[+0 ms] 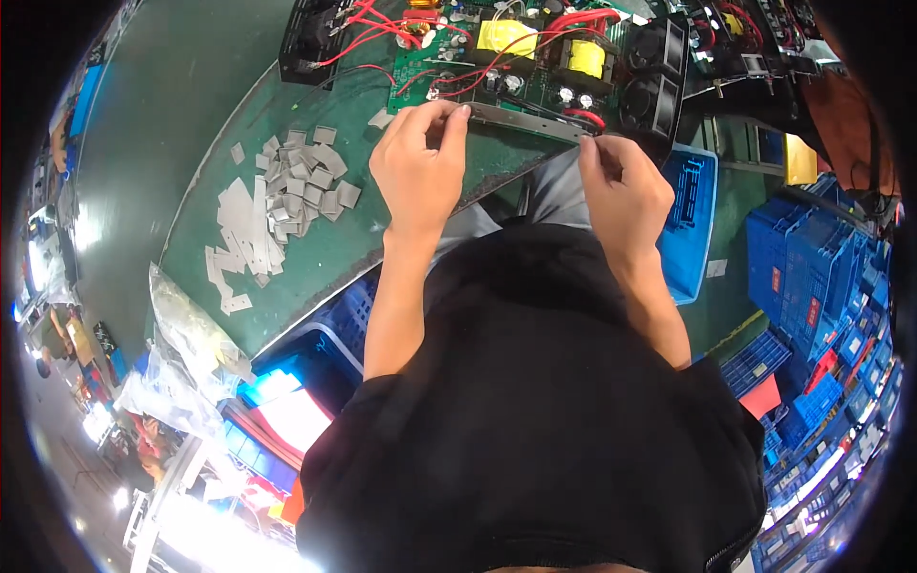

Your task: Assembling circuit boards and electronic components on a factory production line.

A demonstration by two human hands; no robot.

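My left hand (420, 167) pinches the left end of a thin grey metal strip (525, 121) with small holes. At the strip's other end, the fingers of my right hand (626, 191) are closed on it. The strip lies along the near edge of a green circuit board (449, 72) with yellow-wrapped transformers (506, 38) and red wires. Two black fans (654, 76) sit at the board's right. A black finned part (313, 43) with red wires is at its left. My fingertips hide the strip's ends.
Left of my left hand, a pile of small grey pads (306, 177) and flat grey sheets (246, 229) lies on the green table (315, 258). A blue bin (693, 229) stands below right. Stacked blue crates (798, 267) are farther right; plastic bags (191, 334) hang by the table's near left corner.
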